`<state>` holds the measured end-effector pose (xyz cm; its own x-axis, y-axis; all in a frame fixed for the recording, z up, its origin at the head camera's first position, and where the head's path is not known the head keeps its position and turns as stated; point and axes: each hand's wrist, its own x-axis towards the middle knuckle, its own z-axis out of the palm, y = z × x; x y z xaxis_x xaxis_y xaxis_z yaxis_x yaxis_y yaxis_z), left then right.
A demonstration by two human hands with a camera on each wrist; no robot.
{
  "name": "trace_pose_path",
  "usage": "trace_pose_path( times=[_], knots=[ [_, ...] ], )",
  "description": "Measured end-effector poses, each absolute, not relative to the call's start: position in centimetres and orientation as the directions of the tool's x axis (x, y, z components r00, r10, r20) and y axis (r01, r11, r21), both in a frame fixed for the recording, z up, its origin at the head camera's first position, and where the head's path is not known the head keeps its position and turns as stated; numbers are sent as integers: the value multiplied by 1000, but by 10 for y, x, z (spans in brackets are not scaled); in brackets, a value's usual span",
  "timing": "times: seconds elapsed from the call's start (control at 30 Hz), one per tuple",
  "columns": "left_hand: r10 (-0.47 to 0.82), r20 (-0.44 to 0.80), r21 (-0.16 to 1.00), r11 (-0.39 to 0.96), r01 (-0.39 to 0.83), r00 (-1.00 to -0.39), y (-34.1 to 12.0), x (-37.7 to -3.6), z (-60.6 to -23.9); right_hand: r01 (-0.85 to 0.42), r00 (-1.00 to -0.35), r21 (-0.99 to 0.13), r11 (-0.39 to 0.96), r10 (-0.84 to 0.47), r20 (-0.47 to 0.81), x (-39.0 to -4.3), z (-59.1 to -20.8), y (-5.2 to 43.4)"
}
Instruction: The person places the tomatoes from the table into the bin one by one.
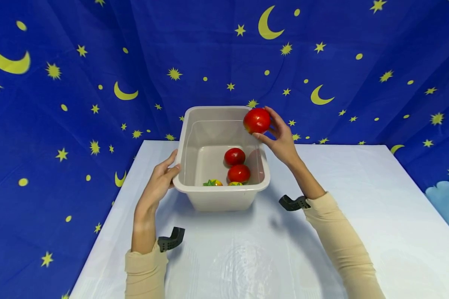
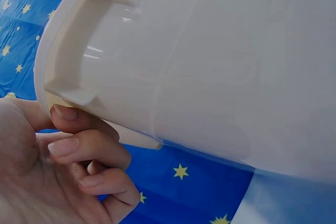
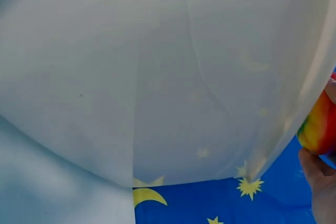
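Observation:
A light grey plastic tub (image 1: 221, 201) is in the middle of the head view. My left hand (image 1: 159, 179) grips its left rim, and in the left wrist view the fingers (image 2: 92, 148) curl beneath the edge. Over the back right corner of the tub, my right hand (image 1: 283, 141) holds a smooth red mango-like fruit (image 1: 257, 120) between thumb and fingers. In the right wrist view this fruit (image 3: 319, 128) shades into yellow and green. Two red fruits (image 1: 235, 156) lie inside on the right. Near the front wall, two yellow pieces with green leafy tops (image 1: 212, 182) are partly hidden by the rim.
Under the tub is a white-covered table (image 1: 359, 216). A blue curtain (image 1: 209, 50) with yellow moons and stars hangs behind and along both sides. Black brackets (image 1: 292, 203) are fixed at both wrists, by the beige sleeves.

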<state>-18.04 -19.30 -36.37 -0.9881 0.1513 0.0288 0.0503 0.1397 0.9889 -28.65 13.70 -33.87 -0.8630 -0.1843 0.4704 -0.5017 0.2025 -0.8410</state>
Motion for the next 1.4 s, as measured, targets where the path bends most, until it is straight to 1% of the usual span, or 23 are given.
trace_pose_path(
  times=[0.23, 0.57, 1.07, 1.4],
  knots=[
    [157, 31, 989, 141, 53, -987, -193, -181, -364, -521, -849, -832, 193, -220, 481, -280, -334, 127],
    [159, 34, 987, 147, 58, -987, -193, -181, -363, -560, -813, -807, 188, -313, 491, -274, -332, 117],
    [156, 30, 987, 148, 54, -987, -192, -179, -364, -542, -813, -822, 175, -356, 461, -271, -334, 111],
    [155, 37, 987, 148, 60, -987, -193, -180, -364, -537, -814, -819, 203, -381, 440, -272, -333, 109]
  ],
)
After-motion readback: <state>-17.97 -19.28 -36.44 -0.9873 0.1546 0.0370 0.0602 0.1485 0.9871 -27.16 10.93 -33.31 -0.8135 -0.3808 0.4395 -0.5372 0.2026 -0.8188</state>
